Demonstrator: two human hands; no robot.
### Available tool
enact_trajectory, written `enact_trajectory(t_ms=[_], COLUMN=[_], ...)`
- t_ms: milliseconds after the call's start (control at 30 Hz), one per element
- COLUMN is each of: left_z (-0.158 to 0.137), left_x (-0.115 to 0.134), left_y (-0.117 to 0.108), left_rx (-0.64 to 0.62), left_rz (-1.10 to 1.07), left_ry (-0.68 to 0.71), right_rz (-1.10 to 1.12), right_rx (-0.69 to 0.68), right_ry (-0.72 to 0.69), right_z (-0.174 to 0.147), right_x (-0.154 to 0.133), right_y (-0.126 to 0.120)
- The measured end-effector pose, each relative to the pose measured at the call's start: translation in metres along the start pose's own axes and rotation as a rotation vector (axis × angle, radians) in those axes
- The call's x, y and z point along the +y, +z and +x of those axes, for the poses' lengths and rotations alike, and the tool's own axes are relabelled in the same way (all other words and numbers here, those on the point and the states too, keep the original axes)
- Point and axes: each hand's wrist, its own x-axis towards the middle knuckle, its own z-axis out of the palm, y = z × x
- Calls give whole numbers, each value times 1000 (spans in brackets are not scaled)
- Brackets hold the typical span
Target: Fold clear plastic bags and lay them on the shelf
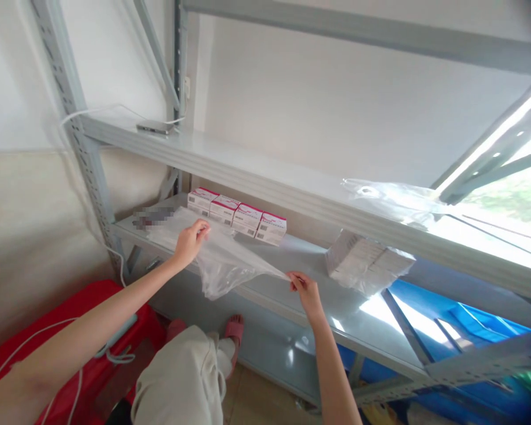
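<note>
A clear plastic bag [230,262] is stretched between my two hands above the lower shelf. My left hand [191,242] is closed in a pinch at the bag's left part. At the opposite end my right hand [304,290] pinches a corner, pulling it taut, while the lower part droops over the shelf's front edge. Several small white and pink boxes [248,219] stand in a row just behind the bag. To the right of my right hand lies a plastic-wrapped block of white boxes [365,260].
The grey metal shelf board [248,171] runs across above my hands, with a phone [154,127] on a white cable and another plastic bag [389,200] on it. A red stool-like object [88,307] stands at lower left. Blue bins [460,319] show at lower right.
</note>
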Motion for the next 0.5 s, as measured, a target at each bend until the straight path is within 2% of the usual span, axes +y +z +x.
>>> enact_trajectory(t_ms=[100,167,233,367,500], left_z=[12,20,28,34,18], left_x=[1,3,6,12,11], left_y=[19,38,57,85,93], left_rx=[-147,-250,-299,-301,-188], left_rz=[-197,-363,-505,-588,-529], left_ry=[-80,-182,-323,-522,-548], right_rz=[44,67,78,78,52], right_rx=[7,92,196,295,406], right_ry=[76,132,167,222,303], right_z=[17,33,47,63,59], right_x=[10,17,24,40,57], right_y=[-18,-30,-38,-46,-45])
